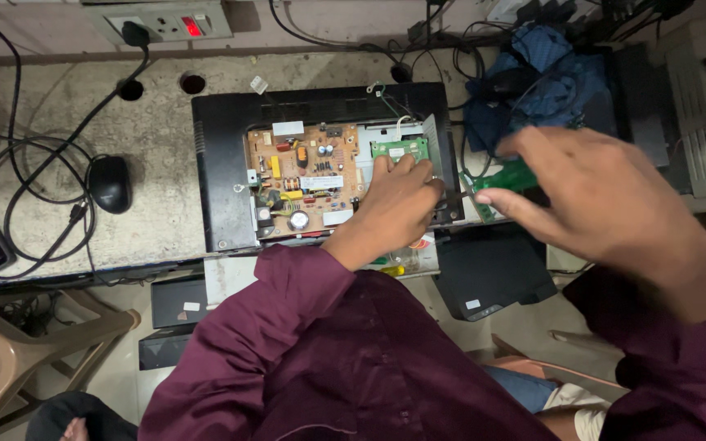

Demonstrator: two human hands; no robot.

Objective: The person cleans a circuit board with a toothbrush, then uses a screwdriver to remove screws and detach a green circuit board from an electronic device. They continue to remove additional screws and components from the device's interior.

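- Nearest the camera, at 6 o'clock: maroon sleeves (pixel 328 359) of the person fill the lower frame.
- At 4 o'clock: a black flat panel (pixel 492 273) lies below the bench edge, just under the right hand.
- Right hand (pixel 606 196), at 3 o'clock: raised above the bench, blurred, fingers spread and apart, forefinger pointing toward 9 o'clock. A green screwdriver handle (pixel 512 175) shows just behind the fingers; whether the hand grips it cannot be told.
- Left hand (pixel 394 208), at centre: fingers together, pressed down on the opened black monitor casing (pixel 222 163), fingertips touching the small green circuit board (pixel 400 149). It clamps on nothing visible.
- Brown power board (pixel 304 180), just toward 9 o'clock of the left hand: seated inside the casing, with capacitors and yellow parts upright.
- Casing position: flat on the grey bench (pixel 157 131), centre of frame.
- At 9 o'clock: a black mouse (pixel 110 184) with looped cables, well apart from the casing.
- At 1 o'clock: a blue cloth (pixel 549 82) among black cables.
- At 11 o'clock, farthest: a wall socket strip (pixel 169 23) with a red switch.
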